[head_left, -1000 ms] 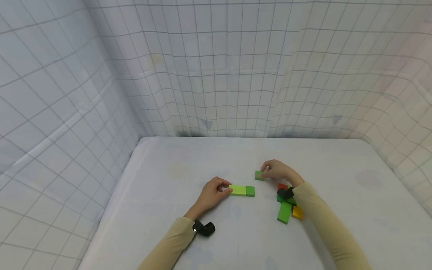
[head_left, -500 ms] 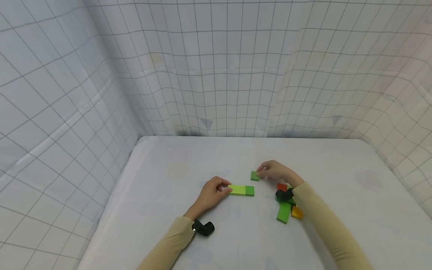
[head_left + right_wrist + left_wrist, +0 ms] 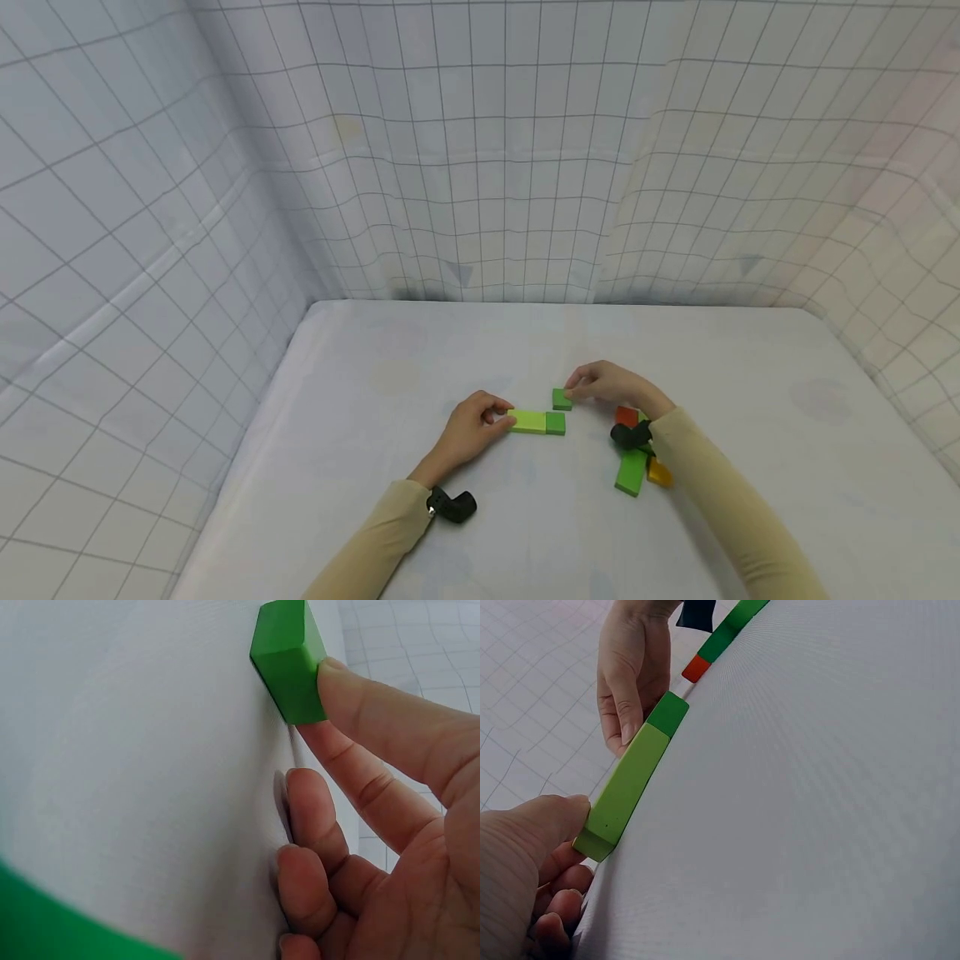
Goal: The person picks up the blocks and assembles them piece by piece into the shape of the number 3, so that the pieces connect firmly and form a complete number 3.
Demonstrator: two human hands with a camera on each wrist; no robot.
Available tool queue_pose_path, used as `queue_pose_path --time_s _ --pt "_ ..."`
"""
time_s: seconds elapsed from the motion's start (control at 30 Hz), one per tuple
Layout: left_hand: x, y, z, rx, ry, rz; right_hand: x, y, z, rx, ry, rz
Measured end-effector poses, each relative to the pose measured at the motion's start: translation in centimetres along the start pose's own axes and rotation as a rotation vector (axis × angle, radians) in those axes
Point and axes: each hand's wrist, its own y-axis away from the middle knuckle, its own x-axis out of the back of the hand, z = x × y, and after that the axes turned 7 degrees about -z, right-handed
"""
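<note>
My left hand pinches the left end of a long yellow-green block lying flat on the white table. A small green block sits against that block's right end, making one straight row. My right hand pinches another small green block between thumb and index finger, just behind the row's right end. Its other fingers curl close over the cloth in the right wrist view, where the held block shows two faces. From the left wrist, the right hand partly hides behind the row.
Under my right wrist lies a loose cluster: a red block, a longer green block, a yellow-orange block and other green pieces partly hidden by the wrist camera. White grid-patterned curtains stand around the table.
My right hand has brought the small green block leftward, then slightly nearer, to just behind the row's right end. The left hand and the row have stayed in place.
</note>
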Motion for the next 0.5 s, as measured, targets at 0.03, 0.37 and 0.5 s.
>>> queue_pose_path --time_s 0.03,0.37,0.5 --pt "-0.01 -0.01 -0.02 0.002 -0.001 0.000 -0.01 0.00 0.03 0.003 0.001 -0.002" --pt "0.01 -0.12 -0.09 0.010 -0.004 -0.008 0.05 0.11 -0.14 -0.001 -0.004 -0.018" --pt "0.05 -0.15 -0.16 0.012 -0.002 -0.012 0.00 0.08 -0.07 -0.002 -0.013 -0.021"
